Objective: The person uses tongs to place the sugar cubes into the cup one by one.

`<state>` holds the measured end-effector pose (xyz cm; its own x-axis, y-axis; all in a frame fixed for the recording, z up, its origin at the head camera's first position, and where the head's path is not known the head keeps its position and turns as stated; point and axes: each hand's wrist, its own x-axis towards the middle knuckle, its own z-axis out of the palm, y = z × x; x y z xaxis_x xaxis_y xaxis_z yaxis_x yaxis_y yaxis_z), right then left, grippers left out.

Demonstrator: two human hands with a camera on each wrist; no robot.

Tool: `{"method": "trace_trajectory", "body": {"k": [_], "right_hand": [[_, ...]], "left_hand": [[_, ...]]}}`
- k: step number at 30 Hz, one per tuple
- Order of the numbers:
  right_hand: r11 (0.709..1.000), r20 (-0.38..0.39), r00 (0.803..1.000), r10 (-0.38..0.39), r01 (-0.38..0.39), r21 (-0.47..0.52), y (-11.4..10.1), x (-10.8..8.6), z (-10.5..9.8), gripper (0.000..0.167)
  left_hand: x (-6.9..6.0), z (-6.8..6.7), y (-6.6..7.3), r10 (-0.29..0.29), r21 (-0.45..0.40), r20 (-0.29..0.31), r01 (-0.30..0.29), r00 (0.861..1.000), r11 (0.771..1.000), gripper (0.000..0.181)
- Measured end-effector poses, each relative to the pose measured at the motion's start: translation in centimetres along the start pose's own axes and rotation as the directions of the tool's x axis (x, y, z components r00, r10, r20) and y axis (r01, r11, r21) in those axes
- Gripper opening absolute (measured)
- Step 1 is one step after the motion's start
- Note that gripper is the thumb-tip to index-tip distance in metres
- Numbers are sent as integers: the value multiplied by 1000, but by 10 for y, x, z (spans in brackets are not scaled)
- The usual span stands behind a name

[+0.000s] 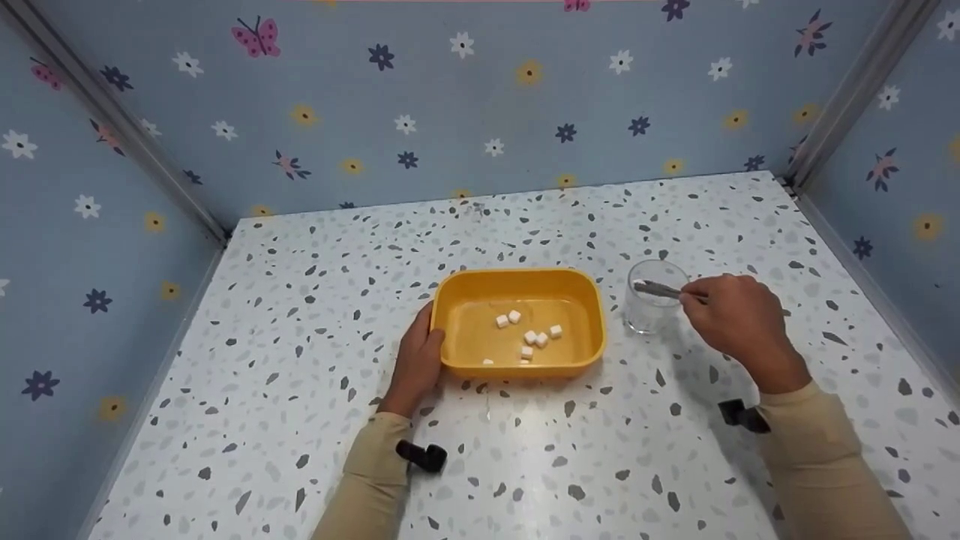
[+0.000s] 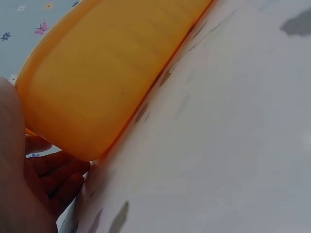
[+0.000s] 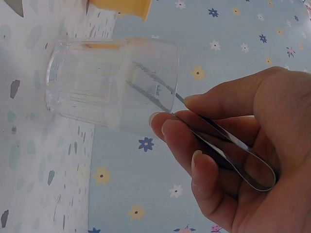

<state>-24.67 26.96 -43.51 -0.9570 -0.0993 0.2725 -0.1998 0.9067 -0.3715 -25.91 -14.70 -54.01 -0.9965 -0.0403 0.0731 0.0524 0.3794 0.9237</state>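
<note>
My left hand (image 1: 416,364) grips the left end of a yellow plastic tub (image 1: 517,369), thumb at its near corner and fingers along its side wall. Several small white cubes (image 1: 556,331) lie scattered on the tub's floor. To the right of it a clear drinking glass (image 1: 641,319) stands upright. My right hand (image 1: 739,322) pinches metal tweezers (image 3: 238,155) between thumb and fingers. Their tips reach inside the glass's mouth and stand apart in the right wrist view. A small white spot shows by the tips in the head view; whether it is a cube I cannot tell.
The white speckled tabletop (image 1: 300,337) bears the tub and the glass. Blue flowered panels (image 1: 480,97) rise behind it and on both sides. A black strap mount (image 1: 421,455) sits on each wrist.
</note>
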Motion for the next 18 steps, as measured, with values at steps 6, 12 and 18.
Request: {"method": "trace_trajectory", "body": {"k": [6, 12, 18], "right_hand": [[1000, -8, 1000, -18, 18, 1, 0, -1, 2, 20], [999, -17, 999, -30, 31, 9, -1, -1, 4, 21], [1000, -13, 1000, -22, 22, 4, -4, -3, 1, 22]], "left_hand": [[-1, 1, 2, -14, 0, -1, 14, 1000, 1000, 55], [-2, 1, 5, -16, -7, -4, 16, 1000, 1000, 55], [-2, 3, 6, -27, -4, -13, 27, 1000, 1000, 54]]}}
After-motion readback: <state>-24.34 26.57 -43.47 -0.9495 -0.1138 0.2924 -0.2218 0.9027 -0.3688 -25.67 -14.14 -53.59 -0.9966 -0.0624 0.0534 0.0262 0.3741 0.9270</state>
